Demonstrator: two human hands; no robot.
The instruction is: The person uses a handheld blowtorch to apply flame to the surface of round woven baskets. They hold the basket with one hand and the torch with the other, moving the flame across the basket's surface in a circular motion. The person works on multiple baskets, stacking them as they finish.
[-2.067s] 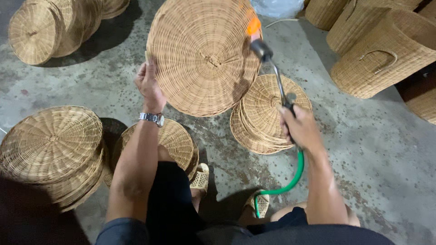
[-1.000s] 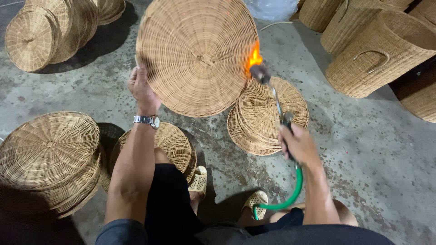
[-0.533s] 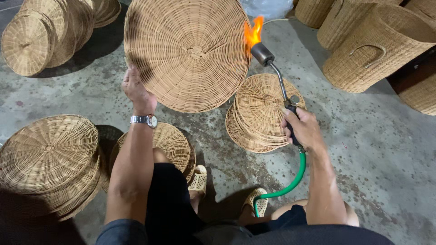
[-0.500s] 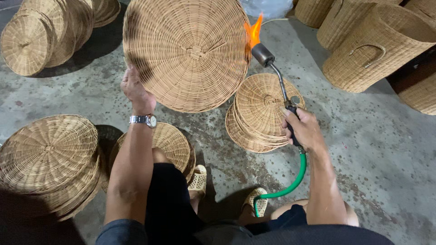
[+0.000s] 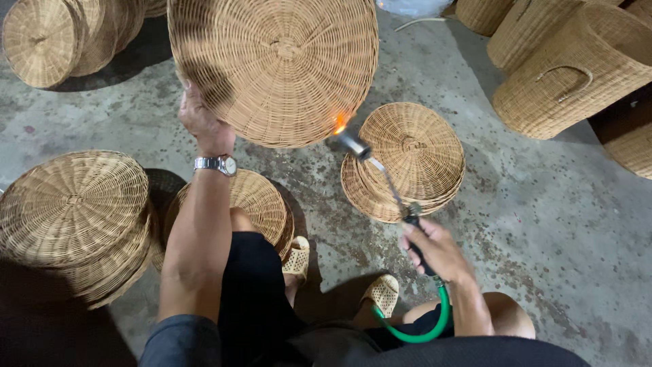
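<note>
On the concrete floor at far left sits a stack of woven lids, and just right of it the left hand, a wristwatch below it, has its grip pinched on the lower left rim of a big round wicker lid, held up on edge well above the floor. Right of that, a small flame licks the lid's lower edge from the tip of a gas torch. The right hand wraps its grip tight round the torch handle, green hose trailing below, in front of another pile of lids, with tall baskets at far right.
</note>
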